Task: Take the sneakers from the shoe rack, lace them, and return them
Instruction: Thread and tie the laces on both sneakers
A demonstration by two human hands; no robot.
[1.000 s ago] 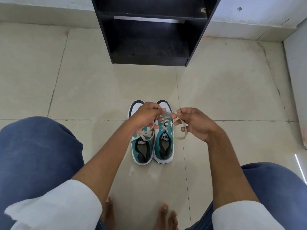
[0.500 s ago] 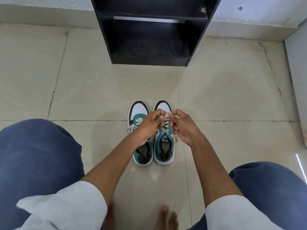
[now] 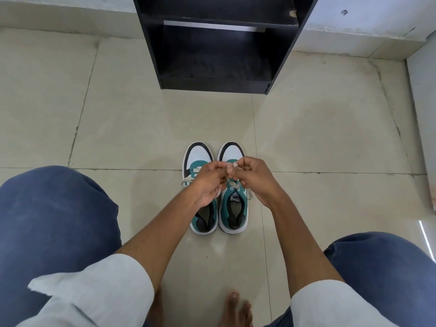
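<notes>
Two teal, white and black sneakers stand side by side on the floor tiles, toes pointing away from me: the left sneaker (image 3: pixel 199 156) and the right sneaker (image 3: pixel 232 208). My left hand (image 3: pixel 208 182) and my right hand (image 3: pixel 253 179) meet fingertip to fingertip above the right sneaker's tongue, both pinching its cream lace (image 3: pixel 232 184). A loose lace end (image 3: pixel 249 195) hangs off that shoe's right side. The left sneaker's lace (image 3: pixel 187 181) trails out to its left. My hands hide the middle of both shoes.
The black shoe rack (image 3: pixel 214 84) stands against the wall straight ahead, its lower shelf open toward me. My knees in blue trousers frame the shoes on both sides, and my bare foot (image 3: pixel 236 308) rests on the tile below. A white wall edge (image 3: pixel 422 128) runs along the right.
My hands, apart and drawing the lace sideways a second ago, have come together over the right sneaker. The left sneaker's toe is now uncovered.
</notes>
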